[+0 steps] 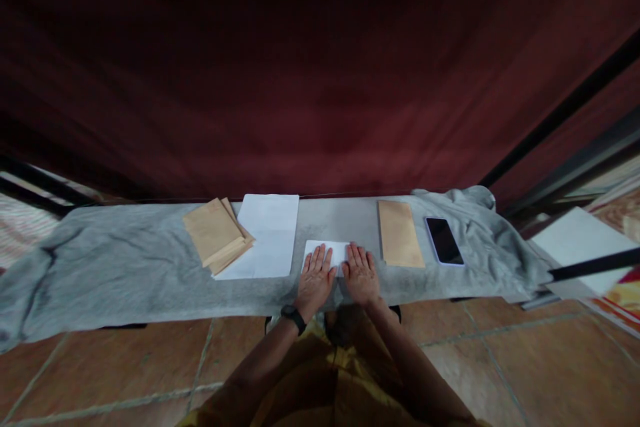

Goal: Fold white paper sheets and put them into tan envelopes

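Note:
A small folded white sheet of paper [327, 245] lies on the grey cloth in front of me. My left hand [316, 279] rests flat on its left part, fingers stretched out. On its right end lies my right hand [361, 277], also flat with the fingers extended. Both thumbs point inward, with a narrow strip of paper between them. To the left are larger white sheets [273, 233], partly covered by several brown paper envelopes [214, 230]. Right of my hands is another brown envelope or small stack of them [400, 233].
A phone [444, 240] with a dark screen lies at the right. Grey cloth [125, 260] covers the long narrow surface, wrinkled at both ends. A dark red curtain-like backdrop [320, 113] stands behind it. White sheets or boards [580, 240] sit at the far right, above a tiled floor [150, 360].

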The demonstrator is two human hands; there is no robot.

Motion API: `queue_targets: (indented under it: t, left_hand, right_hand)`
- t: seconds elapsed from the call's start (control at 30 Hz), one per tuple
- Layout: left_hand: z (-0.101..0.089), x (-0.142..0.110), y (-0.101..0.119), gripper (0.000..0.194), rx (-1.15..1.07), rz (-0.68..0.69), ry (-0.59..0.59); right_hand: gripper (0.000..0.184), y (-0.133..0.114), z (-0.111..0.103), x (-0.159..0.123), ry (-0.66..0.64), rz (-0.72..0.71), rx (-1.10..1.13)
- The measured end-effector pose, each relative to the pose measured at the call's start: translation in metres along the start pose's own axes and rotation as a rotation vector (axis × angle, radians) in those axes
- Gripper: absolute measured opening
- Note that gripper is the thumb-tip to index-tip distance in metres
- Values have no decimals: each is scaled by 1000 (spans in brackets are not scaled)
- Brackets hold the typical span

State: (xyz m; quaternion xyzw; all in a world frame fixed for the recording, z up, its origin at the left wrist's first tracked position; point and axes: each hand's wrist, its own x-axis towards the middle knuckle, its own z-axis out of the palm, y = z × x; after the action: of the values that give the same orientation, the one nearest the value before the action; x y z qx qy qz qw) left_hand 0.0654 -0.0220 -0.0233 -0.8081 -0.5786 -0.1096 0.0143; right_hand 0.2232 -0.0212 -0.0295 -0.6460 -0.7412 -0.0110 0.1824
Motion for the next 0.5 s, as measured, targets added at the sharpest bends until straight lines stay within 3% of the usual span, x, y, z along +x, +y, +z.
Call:
queue_targets:
  t: [0.23, 0.5]
  left_hand:
    - [-2, -1, 0, 57, -19, 0, -26]
    - [-7, -6, -2, 58, -43, -17, -26]
  right_hand:
    - [50, -19, 0, 3, -60, -81, 40]
    - [52, -8, 2, -5, -35, -146, 17]
